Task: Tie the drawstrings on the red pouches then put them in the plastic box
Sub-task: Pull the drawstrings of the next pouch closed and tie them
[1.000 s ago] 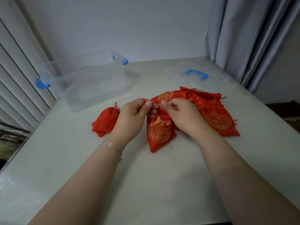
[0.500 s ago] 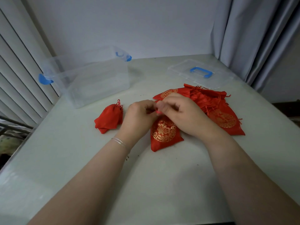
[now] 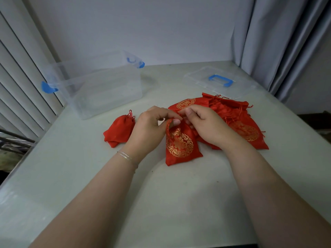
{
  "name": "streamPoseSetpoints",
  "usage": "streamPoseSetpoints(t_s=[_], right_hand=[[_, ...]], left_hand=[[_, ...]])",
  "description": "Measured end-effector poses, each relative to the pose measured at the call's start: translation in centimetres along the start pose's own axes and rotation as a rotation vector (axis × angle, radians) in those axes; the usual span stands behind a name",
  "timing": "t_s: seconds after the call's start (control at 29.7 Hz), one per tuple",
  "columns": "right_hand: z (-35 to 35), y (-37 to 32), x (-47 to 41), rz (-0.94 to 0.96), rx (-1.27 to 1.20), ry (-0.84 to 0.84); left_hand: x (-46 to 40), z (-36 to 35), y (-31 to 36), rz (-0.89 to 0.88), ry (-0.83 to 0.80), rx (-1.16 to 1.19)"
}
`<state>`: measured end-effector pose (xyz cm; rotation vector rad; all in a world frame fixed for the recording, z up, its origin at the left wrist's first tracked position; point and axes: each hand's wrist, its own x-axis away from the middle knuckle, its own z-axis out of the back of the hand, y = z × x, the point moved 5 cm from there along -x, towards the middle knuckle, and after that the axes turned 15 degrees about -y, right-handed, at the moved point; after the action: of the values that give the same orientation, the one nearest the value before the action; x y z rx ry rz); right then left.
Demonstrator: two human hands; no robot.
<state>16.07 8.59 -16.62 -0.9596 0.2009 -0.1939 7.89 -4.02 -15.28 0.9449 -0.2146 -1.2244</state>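
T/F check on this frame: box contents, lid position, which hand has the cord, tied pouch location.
1. The plastic box holds a red pouch. False: no pouch shows inside it.
2. The lid lies on the table, off the box. True.
3. The left hand pinches the drawstring of the pouch being tied. True.
4. The cinched pouch lies right of the pile of pouches. False: it lies left of both hands, with the right hand between it and the pile.
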Motion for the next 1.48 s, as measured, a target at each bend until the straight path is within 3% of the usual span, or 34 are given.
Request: streamPoseSetpoints(t_s=[0.1, 0.34, 0.47, 0.67, 0.87, 0.94, 1.04, 1.21, 1.31, 1.48], right_hand=[[-0.5, 0.1, -0.1, 0.002, -0.007, -0.082], [0.0, -0.3, 0.1, 0.024, 0.059, 0.022], [0.9, -1.1, 0.5, 0.099, -0.073, 0.171], [2.1, -1.4, 1.5, 0.153, -0.172, 0.437], [1.3, -2.1, 1.5, 0.247, -0.479, 0.372], [1.1, -2.2, 1.4, 0.206, -0.424, 0.297], [0.4, -1.9, 1.0, 0.124, -0.222, 0.146], [0.4, -1.7, 0.6, 0.179, 0.129, 0.121], [0.1, -1.1, 0.4, 0.059, 0.123, 0.055], [0.4, -0.7, 0.3, 0.016, 0.002, 0.115]], left_hand=[[0.0, 0.2, -0.1, -0.004, 0.017, 0.034], [-0.1, 0.3, -0.6, 0.033, 0.047, 0.182], [-0.1, 0.6, -1.3, 0.097, 0.098, 0.322], [-0.3, 0.4, -2.1, 0.181, 0.070, 0.340], [-0.3, 0.0, -2.7, 0.284, 0.091, 0.640], [-0.2, 0.3, -2.9, 0.295, 0.088, 0.683], [-0.1, 0.8, -2.6, 0.252, 0.049, 0.553], [-0.2, 0.5, -0.8, 0.083, -0.020, 0.233], [0.0, 0.4, -0.1, -0.021, 0.032, 0.010], [0.3, 0.0, 0.4, -0.142, 0.188, -0.224]])
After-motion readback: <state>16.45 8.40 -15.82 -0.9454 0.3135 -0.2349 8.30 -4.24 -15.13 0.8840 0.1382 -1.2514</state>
